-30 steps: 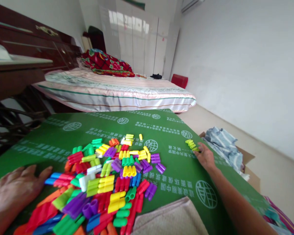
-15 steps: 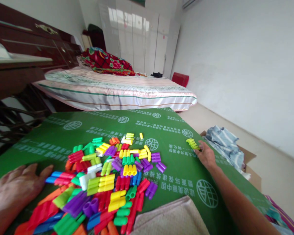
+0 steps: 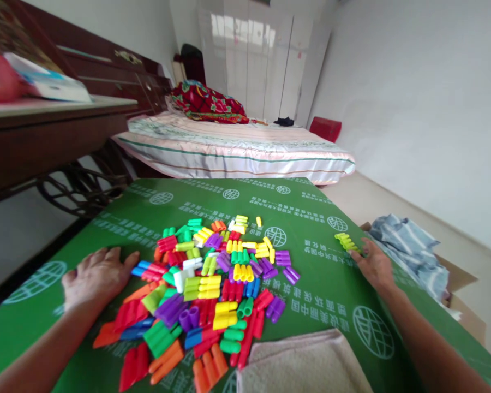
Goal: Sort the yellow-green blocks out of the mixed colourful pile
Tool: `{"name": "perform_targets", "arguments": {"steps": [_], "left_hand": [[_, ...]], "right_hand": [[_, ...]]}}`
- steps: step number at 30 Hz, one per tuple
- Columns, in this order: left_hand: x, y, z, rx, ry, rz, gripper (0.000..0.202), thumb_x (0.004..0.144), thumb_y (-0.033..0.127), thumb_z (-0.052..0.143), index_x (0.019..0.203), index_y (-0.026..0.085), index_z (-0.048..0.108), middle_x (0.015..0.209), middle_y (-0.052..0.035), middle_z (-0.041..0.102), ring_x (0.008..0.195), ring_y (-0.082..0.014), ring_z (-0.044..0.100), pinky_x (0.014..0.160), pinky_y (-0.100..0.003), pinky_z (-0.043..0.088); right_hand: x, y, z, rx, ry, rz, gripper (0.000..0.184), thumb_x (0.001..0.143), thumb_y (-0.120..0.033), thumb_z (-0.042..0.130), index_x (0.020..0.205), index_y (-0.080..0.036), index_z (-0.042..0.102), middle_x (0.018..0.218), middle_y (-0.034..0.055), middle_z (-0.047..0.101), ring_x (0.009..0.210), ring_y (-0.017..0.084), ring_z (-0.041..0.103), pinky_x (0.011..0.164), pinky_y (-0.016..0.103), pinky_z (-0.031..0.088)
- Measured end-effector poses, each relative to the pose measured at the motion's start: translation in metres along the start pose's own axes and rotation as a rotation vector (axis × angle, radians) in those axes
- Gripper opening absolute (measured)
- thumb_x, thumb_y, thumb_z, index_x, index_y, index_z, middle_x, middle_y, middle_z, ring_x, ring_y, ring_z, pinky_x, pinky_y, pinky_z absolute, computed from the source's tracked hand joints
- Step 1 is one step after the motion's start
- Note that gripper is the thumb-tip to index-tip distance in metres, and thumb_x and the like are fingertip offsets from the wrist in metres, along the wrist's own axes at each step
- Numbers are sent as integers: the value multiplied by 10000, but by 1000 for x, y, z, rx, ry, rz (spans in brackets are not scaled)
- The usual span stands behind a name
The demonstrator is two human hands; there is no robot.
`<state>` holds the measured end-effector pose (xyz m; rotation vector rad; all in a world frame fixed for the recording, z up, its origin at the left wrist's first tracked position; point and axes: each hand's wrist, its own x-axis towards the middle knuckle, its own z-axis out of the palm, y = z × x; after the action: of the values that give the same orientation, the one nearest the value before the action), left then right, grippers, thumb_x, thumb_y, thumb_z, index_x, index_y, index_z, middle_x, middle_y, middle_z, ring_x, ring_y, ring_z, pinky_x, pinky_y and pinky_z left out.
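My left hand (image 3: 100,275) lies palm down on the green board (image 3: 180,199), fingers spread, just left of a pile of joined plastic tube pieces. At the right side, my right hand (image 3: 374,265) has its thumb and fingers around the near end of a short row of lime-green tube pieces (image 3: 343,240), which lies on the board. In the pile are purple pieces (image 3: 172,309), red pieces (image 3: 133,365), yellow pieces (image 3: 225,315) and green pieces (image 3: 161,337), plus orange, blue and white ones. A single yellow piece (image 3: 258,221) lies apart at the pile's far edge.
A folded beige cloth (image 3: 305,363) lies at the board's near edge. Right of the board, striped blue fabric (image 3: 409,256) rests on a cardboard box (image 3: 466,316). A bed (image 3: 237,147) stands beyond the far edge, and a table (image 3: 57,120) is at the left.
My view has turned left, so everything sits further right in the picture. My right hand stays at the lime-green row, and my left hand still lies flat beside the pile.
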<state>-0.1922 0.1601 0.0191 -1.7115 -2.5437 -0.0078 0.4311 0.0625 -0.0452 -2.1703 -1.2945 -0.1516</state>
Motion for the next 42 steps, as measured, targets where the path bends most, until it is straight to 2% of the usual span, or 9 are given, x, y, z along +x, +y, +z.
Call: {"name": "perform_targets", "arguments": {"steps": [3, 6, 12, 16, 21, 27, 33, 38, 42], "left_hand": [[-6, 3, -5, -72, -28, 15, 736, 859, 586, 99, 1370, 145, 391, 1507, -127, 316, 1393, -312, 252, 1121, -536, 259], [-8, 4, -6, -94, -19, 14, 685, 881, 565, 155, 1360, 145, 405, 1504, -138, 316, 1394, -319, 254, 1119, -543, 262], [-13, 2, -3, -112, 13, 36, 630, 896, 548, 239, 1315, 129, 454, 1481, -164, 352, 1372, -338, 297, 1103, -554, 292], [-16, 1, 0, -106, 38, 46, 610, 895, 539, 247, 1300, 143, 473, 1464, -158, 377, 1362, -337, 309, 1091, -555, 309], [-18, 2, 3, -110, 52, 49, 582, 894, 522, 260, 1265, 142, 499, 1441, -170, 404, 1350, -337, 322, 1079, -559, 319], [-19, 1, 6, -126, 77, 59, 554, 897, 501, 258, 1230, 144, 521, 1405, -165, 441, 1333, -331, 340, 1068, -553, 320], [-21, 0, 9, -146, 81, 53, 564, 897, 507, 269, 1252, 142, 511, 1419, -160, 428, 1343, -324, 323, 1074, -551, 314], [-22, 0, 10, -161, 91, 53, 555, 900, 490, 260, 1251, 143, 513, 1415, -162, 430, 1335, -322, 327, 1067, -554, 316], [-20, 0, 11, -168, 92, 54, 554, 898, 498, 271, 1247, 145, 519, 1415, -163, 431, 1339, -322, 320, 1068, -557, 312]], "right_hand": [[-6, -10, -6, -39, 43, -63, 552, 815, -495, 491, 1217, -128, 583, 1111, 174, 680, 987, 308, 642, 854, 448, 508], [-14, -36, -8, -42, 15, -193, 462, 839, -465, 450, 1125, -156, 643, 1098, 160, 685, 997, 306, 638, 861, 446, 505], [-41, -125, -4, 167, -219, -362, 321, 821, -410, 520, 1011, -216, 691, 1050, 97, 710, 885, 242, 665, 805, 373, 530], [-74, -192, -12, 344, -378, -589, 242, 864, -339, 534, 1027, -241, 684, 1042, 60, 703, 920, 208, 657, 817, 332, 528], [-113, -262, -22, 433, -397, -860, 197, 881, -228, 552, 1034, -216, 677, 1077, 68, 691, 1008, 203, 632, 908, 349, 511], [-140, -324, -8, 393, -502, -1091, 240, 853, -170, 596, 1084, -178, 660, 1073, 91, 688, 1070, 219, 593, 972, 374, 466], [-151, -344, 7, 267, -577, -1110, 321, 856, -133, 559, 1165, -181, 627, 1069, 102, 688, 1055, 242, 586, 941, 397, 450], [-152, -331, 8, 328, -545, -1100, 241, 812, -135, 618, 1042, -193, 667, 981, 84, 678, 998, 238, 582, 929, 395, 459], [-154, -312, 4, 429, -433, -1031, 280, 823, -128, 592, 1082, -215, 656, 999, 79, 670, 976, 229, 592, 907, 397, 486]]}}
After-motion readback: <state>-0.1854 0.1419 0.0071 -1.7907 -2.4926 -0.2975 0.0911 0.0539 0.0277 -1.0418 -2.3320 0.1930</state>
